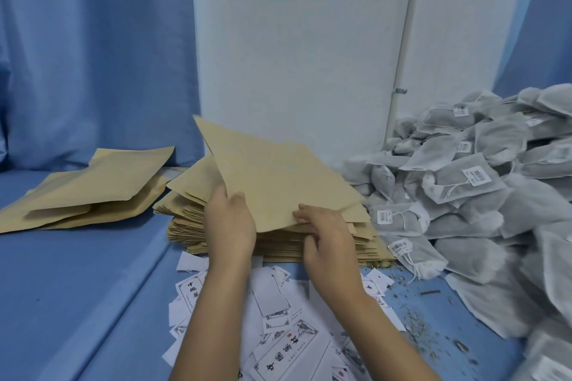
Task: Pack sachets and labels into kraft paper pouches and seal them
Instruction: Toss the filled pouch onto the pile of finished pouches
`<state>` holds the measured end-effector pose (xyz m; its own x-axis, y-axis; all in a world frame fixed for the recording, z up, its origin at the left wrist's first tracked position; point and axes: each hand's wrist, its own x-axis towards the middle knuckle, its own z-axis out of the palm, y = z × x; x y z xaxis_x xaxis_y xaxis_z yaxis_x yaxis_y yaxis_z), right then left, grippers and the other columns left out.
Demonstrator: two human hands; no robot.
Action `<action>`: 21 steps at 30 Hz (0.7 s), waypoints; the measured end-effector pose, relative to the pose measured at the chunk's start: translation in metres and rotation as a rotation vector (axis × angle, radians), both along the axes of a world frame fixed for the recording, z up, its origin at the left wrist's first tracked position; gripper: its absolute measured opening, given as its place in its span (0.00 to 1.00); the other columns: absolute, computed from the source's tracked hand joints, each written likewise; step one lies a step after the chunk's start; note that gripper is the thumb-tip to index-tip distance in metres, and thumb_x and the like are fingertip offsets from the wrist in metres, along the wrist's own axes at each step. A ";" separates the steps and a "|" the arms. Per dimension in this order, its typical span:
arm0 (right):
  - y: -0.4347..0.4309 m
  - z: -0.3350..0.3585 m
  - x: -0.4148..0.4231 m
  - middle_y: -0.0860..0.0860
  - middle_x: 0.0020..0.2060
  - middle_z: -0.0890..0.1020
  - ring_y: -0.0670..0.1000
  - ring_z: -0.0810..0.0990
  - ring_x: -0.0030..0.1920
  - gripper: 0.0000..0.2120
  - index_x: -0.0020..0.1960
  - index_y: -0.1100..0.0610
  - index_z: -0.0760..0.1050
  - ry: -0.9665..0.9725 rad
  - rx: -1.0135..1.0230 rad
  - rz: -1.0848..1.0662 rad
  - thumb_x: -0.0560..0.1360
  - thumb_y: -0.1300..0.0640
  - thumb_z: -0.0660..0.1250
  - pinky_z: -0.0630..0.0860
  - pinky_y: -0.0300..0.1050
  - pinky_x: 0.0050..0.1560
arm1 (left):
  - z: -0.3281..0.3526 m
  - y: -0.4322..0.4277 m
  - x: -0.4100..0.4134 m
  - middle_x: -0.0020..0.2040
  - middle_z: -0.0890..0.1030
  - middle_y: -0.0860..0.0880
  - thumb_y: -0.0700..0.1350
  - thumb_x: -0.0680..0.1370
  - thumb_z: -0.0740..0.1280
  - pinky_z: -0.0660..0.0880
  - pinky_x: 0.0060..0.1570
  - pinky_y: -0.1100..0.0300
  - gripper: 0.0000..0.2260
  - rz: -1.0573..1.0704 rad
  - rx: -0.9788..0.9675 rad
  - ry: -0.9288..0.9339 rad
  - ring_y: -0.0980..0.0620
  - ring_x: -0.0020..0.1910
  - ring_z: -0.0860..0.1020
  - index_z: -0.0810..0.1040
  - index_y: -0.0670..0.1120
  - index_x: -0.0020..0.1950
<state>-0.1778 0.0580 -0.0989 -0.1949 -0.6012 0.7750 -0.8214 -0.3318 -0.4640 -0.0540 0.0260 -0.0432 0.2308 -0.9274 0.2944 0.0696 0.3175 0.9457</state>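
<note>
Head view: my left hand grips the flat tan kraft paper pouch mid-frame, right hand pinching its corner, above the pouch stack; grey mesh sachets heaped right, white printed labels below.

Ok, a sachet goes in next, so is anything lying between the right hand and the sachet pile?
Nothing visible: the right hand pinches a corner of the lifted pouch, and the sachet pile starts right beside the pouch stack.

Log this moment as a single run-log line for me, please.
step: top pouch raised off stack | left hand: grips pouch edge | right hand: pinches its corner | sachets: piled right | labels: loose in front
</note>
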 end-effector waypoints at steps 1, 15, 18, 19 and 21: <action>0.001 0.000 0.001 0.50 0.56 0.80 0.48 0.74 0.58 0.22 0.54 0.60 0.80 -0.036 0.001 -0.005 0.67 0.76 0.59 0.64 0.32 0.61 | 0.001 0.002 -0.002 0.49 0.81 0.51 0.37 0.80 0.55 0.74 0.51 0.55 0.13 0.048 -0.100 -0.040 0.47 0.52 0.78 0.77 0.48 0.55; 0.005 0.019 -0.002 0.59 0.39 0.74 0.53 0.75 0.39 0.11 0.44 0.64 0.69 -1.523 0.172 0.581 0.71 0.76 0.52 0.79 0.45 0.43 | -0.017 0.008 -0.023 0.72 0.68 0.56 0.41 0.80 0.58 0.58 0.70 0.57 0.20 -0.327 -0.312 -1.126 0.57 0.72 0.63 0.71 0.55 0.69; 0.005 0.016 -0.004 0.63 0.45 0.73 0.56 0.77 0.41 0.12 0.41 0.63 0.69 -1.651 0.193 0.662 0.71 0.75 0.50 0.80 0.42 0.39 | -0.021 0.010 -0.027 0.71 0.69 0.55 0.47 0.81 0.58 0.63 0.67 0.58 0.16 -0.377 -0.248 -1.160 0.55 0.71 0.65 0.72 0.54 0.68; 0.004 0.015 -0.005 0.64 0.46 0.72 0.58 0.77 0.43 0.12 0.40 0.63 0.69 -1.663 0.200 0.661 0.71 0.75 0.50 0.80 0.42 0.39 | -0.022 0.009 -0.028 0.71 0.70 0.55 0.47 0.82 0.57 0.63 0.65 0.59 0.15 -0.363 -0.247 -1.170 0.54 0.71 0.66 0.73 0.54 0.68; 0.002 0.014 -0.005 0.64 0.47 0.72 0.60 0.74 0.47 0.12 0.44 0.64 0.68 -1.672 0.214 0.647 0.71 0.75 0.50 0.80 0.43 0.40 | -0.022 0.007 -0.028 0.69 0.72 0.55 0.47 0.82 0.58 0.65 0.64 0.59 0.15 -0.350 -0.235 -1.153 0.53 0.69 0.69 0.74 0.55 0.67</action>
